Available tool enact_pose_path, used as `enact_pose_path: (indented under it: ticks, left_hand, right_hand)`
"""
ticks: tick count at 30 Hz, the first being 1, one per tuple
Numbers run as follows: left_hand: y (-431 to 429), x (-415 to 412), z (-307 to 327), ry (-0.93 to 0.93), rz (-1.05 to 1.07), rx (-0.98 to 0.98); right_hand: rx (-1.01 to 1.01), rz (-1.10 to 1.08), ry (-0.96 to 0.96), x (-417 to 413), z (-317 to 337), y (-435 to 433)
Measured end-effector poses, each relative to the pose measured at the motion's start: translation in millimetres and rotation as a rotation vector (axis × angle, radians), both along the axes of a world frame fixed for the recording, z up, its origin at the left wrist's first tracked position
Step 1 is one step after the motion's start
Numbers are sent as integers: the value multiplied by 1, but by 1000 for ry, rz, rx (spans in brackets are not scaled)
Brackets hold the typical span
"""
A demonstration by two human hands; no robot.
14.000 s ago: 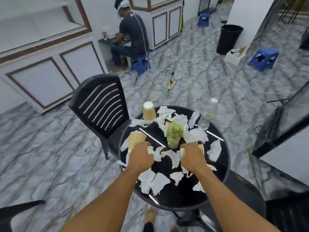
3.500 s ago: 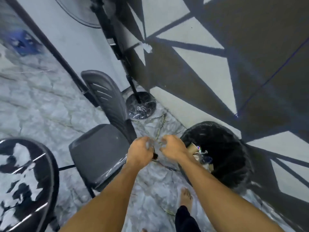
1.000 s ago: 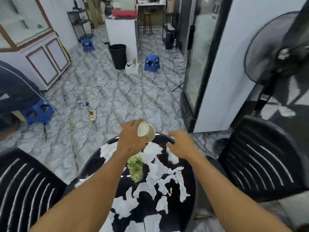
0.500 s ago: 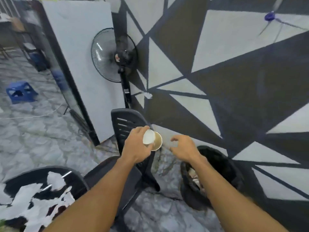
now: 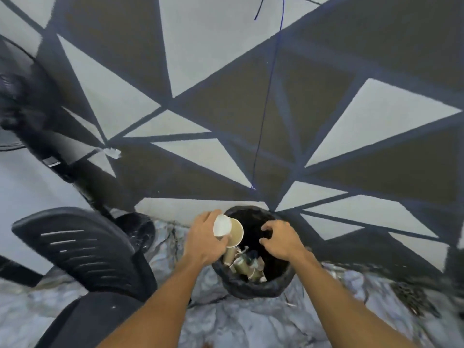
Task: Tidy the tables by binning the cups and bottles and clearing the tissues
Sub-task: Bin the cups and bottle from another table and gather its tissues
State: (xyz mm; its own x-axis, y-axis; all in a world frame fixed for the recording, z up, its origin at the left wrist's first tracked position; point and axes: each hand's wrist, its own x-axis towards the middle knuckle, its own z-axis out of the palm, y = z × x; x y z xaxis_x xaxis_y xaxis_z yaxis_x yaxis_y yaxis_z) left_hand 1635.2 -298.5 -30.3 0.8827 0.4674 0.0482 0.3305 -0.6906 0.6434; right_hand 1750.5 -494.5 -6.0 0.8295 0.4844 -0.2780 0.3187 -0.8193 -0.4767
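The head view looks down at a floor of grey, marble-veined tiles (image 5: 251, 322) where it meets a wall painted in pale grey and dark brown triangles (image 5: 226, 59), parted by dark lines. A thin blue cord (image 5: 266, 96) hangs down the wall. At the left stands one black plastic chair with a slotted back (image 5: 82, 247). The round black base of a floor fan (image 5: 138, 229) sits just behind it against the wall.

One round black bin lined with a black bag (image 5: 251, 290) stands on the floor by the foot of the wall. It holds crumpled tan cups and scraps, too jumbled to count.

The left hand (image 5: 204, 237) grips a single tan paper cup (image 5: 234, 233) with a white base, fingers and thumb curled round its side. The cup is held over the bin's left rim and lies tilted. Its long axis runs from the white base, turned up towards the camera, to the wider mouth, which points down and right into the bin.

The right hand (image 5: 282, 238) hovers over the bin's opening, fingers bent and slightly apart, holding nothing.
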Motion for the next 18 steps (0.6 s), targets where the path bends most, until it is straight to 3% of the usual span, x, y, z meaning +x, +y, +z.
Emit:
enact_pose_path:
  ticks: [11,18]
  left_hand:
    - [-12,107,-81,299,-149,-120]
    - [-38,184,-135,371,-211,-117]
  right_hand:
    - [-19,-214,229,48,-94,3]
    - [-19,-251,315,115,-158,-3]
